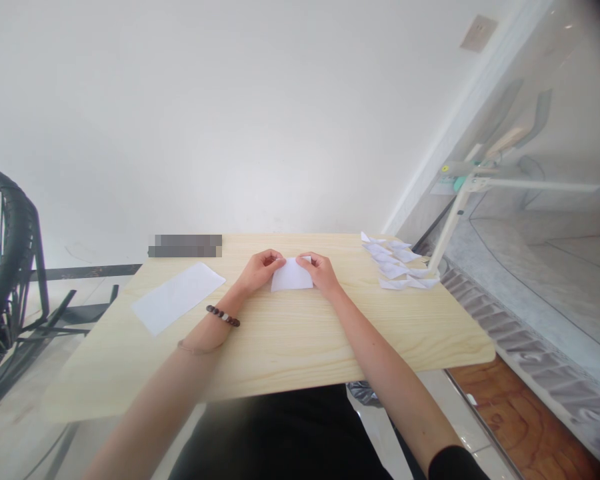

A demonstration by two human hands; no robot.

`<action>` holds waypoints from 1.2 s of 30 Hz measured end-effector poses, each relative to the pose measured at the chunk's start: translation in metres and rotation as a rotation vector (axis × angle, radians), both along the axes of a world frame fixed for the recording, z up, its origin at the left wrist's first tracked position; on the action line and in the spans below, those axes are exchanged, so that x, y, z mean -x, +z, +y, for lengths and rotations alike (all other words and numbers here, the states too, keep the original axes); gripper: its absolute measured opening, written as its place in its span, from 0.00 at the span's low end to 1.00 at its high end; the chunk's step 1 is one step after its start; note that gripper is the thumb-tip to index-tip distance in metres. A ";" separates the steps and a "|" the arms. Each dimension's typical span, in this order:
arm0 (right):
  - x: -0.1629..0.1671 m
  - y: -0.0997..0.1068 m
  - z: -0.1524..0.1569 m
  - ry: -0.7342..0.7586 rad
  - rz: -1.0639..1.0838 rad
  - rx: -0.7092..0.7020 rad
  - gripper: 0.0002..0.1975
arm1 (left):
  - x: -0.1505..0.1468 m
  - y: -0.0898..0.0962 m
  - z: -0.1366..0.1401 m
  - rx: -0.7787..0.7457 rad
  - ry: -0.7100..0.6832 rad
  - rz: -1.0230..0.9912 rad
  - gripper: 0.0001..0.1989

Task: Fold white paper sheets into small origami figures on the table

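Between my hands is a small white sheet of paper (292, 276), roughly rectangular and held just over the table. My left hand (261, 271) pinches its upper left corner between thumb and fingers. At the upper right corner, my right hand (321, 272) grips it with the thumb on the near face. The fingertips behind the paper are hidden. To the left lies a larger flat white paper sheet (179, 297). Several folded white paper shapes (393, 261) with pointed ends stand in rows on the right of the table.
The light wood table (280, 353) meets a white wall at the back. A blurred-out dark object (185, 246) lies at its back left. A dark woven chair (15, 253) stands at left; a white metal frame (453, 227) rises beyond the right edge.
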State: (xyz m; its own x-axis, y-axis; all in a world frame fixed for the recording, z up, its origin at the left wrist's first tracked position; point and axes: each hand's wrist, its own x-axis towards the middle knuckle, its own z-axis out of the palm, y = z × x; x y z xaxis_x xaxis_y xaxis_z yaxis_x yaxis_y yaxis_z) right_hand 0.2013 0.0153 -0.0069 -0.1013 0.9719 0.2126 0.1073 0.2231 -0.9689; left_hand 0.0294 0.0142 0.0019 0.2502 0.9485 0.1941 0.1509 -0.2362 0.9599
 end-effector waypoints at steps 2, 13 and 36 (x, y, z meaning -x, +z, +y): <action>0.000 0.000 0.000 -0.018 -0.003 0.000 0.16 | 0.001 0.000 -0.001 -0.006 0.009 0.003 0.12; 0.000 0.003 -0.004 -0.007 -0.193 -0.093 0.16 | -0.003 0.013 -0.010 -0.055 -0.031 0.073 0.13; 0.001 0.002 -0.006 0.005 -0.291 -0.158 0.14 | -0.001 0.009 -0.007 -0.035 -0.019 0.112 0.14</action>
State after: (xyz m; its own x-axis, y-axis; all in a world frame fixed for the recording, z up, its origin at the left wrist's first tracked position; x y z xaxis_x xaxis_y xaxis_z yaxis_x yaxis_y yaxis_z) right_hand 0.2001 0.0095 -0.0053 -0.1847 0.9285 0.3220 0.3732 0.3694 -0.8510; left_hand 0.0306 0.0068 0.0107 0.2896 0.9367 0.1968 0.2519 -0.2730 0.9285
